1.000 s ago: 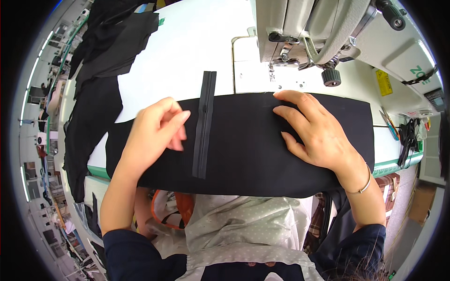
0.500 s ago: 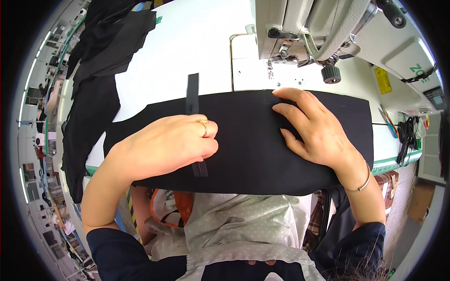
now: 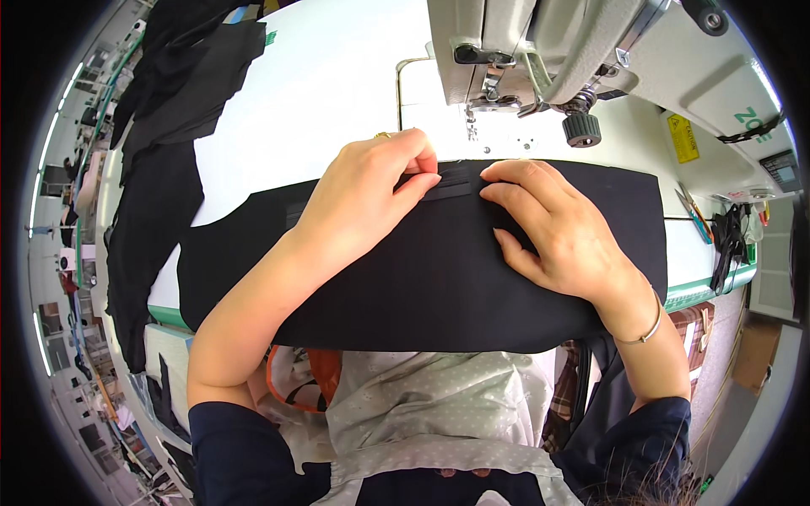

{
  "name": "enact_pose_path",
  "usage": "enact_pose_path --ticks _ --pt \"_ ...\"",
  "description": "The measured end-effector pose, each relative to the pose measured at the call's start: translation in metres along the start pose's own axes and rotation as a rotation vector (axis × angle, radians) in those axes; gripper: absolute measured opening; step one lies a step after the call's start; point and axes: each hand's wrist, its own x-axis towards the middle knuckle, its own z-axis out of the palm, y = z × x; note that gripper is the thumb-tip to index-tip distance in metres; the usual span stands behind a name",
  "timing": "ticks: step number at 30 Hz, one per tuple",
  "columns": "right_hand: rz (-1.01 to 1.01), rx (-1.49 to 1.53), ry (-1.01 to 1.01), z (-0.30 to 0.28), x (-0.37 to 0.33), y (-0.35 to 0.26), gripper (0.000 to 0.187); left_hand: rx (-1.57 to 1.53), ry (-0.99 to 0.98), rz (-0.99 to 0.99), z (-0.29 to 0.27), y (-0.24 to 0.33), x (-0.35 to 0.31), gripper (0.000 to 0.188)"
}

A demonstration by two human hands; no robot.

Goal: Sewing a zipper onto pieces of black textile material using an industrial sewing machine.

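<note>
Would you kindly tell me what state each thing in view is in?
Black cloth: spread flat.
Dark strip: lying sideways on the cloth, partly hidden.
Left hand: bent over the strip, grip unclear.
Right hand: resting on the cloth, fingers apart.
Sewing machine: whether running, unclear.
Fabric pieces: heaped at left.

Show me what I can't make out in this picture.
In the head view:
Dark grey strip: middle hidden by the left hand, so any grip is unclear.
Sewing machine: top cut off by the upper edge.
Far-left background equipment: too small to tell apart.
</note>
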Motion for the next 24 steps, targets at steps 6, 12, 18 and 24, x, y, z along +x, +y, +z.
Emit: enact_pose_path --ticks 6,12,18,24 --pt "0.0 -0.021 0.004 0.0002 0.0007 -0.0012 0.044 -0.047 0.019 -0.017 0.0032 -0.0032 0.004 0.012" --pt "-0.011 -0.03 -0.042 -0.001 0.0014 -0.0005 0.049 0.029 0.018 -0.024 0.0058 -0.0001 0.0062 0.014" --pt "-0.016 -0.036 -0.059 0.0003 0.0024 0.0004 0.05 0.013 0.015 -0.051 0.0042 -0.0002 0.0071 0.015" --pt "-0.013 -0.046 -0.066 0.0002 0.0028 -0.0004 0.05 0.014 0.03 -0.019 0.0053 -0.0036 0.0069 0.015"
